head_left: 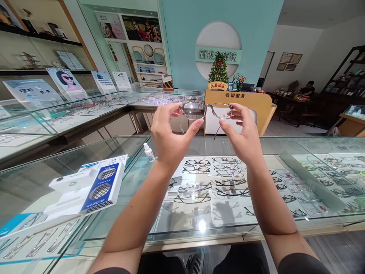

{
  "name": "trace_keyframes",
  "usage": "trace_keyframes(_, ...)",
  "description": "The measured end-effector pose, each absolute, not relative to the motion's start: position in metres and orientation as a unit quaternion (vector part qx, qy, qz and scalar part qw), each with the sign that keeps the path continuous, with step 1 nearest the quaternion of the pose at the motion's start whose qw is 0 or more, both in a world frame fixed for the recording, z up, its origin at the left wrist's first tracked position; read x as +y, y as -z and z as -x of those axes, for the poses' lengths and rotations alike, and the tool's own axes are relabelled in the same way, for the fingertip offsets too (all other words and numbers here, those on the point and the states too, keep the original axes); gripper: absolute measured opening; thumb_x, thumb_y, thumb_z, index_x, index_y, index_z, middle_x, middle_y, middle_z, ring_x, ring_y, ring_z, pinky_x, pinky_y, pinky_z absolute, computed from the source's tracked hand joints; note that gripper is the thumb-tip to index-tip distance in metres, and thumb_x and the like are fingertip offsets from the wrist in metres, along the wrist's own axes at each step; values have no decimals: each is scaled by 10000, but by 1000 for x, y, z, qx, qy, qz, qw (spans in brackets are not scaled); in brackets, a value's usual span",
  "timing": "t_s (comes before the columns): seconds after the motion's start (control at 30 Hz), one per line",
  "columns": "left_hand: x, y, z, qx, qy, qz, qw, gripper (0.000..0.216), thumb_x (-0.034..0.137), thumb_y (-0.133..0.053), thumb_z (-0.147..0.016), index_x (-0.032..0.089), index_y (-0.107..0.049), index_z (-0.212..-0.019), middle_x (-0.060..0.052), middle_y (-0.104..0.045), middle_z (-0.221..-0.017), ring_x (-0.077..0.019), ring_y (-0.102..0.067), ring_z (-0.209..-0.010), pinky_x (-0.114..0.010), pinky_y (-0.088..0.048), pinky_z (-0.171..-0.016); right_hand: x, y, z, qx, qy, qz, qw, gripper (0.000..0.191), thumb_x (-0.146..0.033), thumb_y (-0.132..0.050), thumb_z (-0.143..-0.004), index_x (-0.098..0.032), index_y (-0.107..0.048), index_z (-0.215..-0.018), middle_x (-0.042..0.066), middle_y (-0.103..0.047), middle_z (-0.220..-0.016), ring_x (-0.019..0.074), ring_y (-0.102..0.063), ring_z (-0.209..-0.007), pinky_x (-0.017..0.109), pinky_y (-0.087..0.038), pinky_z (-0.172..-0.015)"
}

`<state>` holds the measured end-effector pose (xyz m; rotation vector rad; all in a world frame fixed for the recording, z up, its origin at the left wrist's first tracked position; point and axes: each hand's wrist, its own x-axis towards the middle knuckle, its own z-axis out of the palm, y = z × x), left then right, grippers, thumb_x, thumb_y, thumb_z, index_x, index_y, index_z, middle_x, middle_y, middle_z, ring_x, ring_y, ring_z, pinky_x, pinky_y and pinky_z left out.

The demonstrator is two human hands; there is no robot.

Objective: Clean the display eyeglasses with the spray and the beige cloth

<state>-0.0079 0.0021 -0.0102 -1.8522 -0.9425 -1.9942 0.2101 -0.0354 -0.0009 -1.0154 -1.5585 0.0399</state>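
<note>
A pair of eyeglasses [209, 105] with thin dark rims and clear lenses is held up above the glass display counter. My left hand [173, 133] pinches its left end, thumb below the left lens and fingers at the hinge. My right hand [242, 131] grips the other end in the same way, thumb near the lower edge of the right lens. Both temples hang down, partly hidden behind the hands. Under the counter's glass, below the hands, lie rows of spectacle frames [196, 168].
The glass counter [199, 224] spans the front. On its left stand a small white spray bottle [148, 153] and a blue-and-white display box [99, 186]. A wooden cashier desk [242, 106] with a plant [219, 68] is behind. A person [308, 89] sits far right.
</note>
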Motion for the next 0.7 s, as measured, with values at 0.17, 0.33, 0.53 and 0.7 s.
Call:
trace_keyframes(0.17, 0, 10, 6, -321, 689, 637, 129, 571, 634, -884, -874, 288, -664, -1272, -62, -739, -1098, -276, -710, -1006, -469, -569, -981, -35, 1, -212, -673, -15, 438, 596, 524, -602, -685, -1022, -347, -613, -1474, 108, -732, -1377, 322, -689, -1307, 598, -575, -1120)
trace_keyframes(0.33, -2, 9, 5, -326, 688, 638, 117, 564, 624, -883, -881, 277, -671, -1272, -68, -743, -1105, -271, -709, -1011, -476, -578, -990, -33, 1, -212, -670, -20, 439, 598, 504, -578, -697, -1014, -331, -625, -1448, 108, -740, -1374, 313, -695, -1300, 592, -576, -1123)
trace_keyframes(0.53, -4, 10, 3, -336, 686, 634, 122, 555, 618, -885, -881, 275, -673, -1264, -62, -744, -1106, -262, -711, -1004, -468, -589, -988, -33, 0, -212, -677, -16, 442, 588, 486, -573, -685, -1025, -324, -635, -1439, 110, -743, -1381, 317, -704, -1296, 583, -587, -1107)
trace_keyframes(0.7, -5, 9, 2, -334, 686, 635, 119, 543, 598, -899, -878, 288, -680, -1267, -68, -738, -1112, -269, -711, -1011, -475, -595, -979, -33, 0, -213, -678, -19, 450, 582, 497, -568, -674, -1029, -315, -637, -1455, 119, -733, -1410, 326, -701, -1309, 589, -580, -1121)
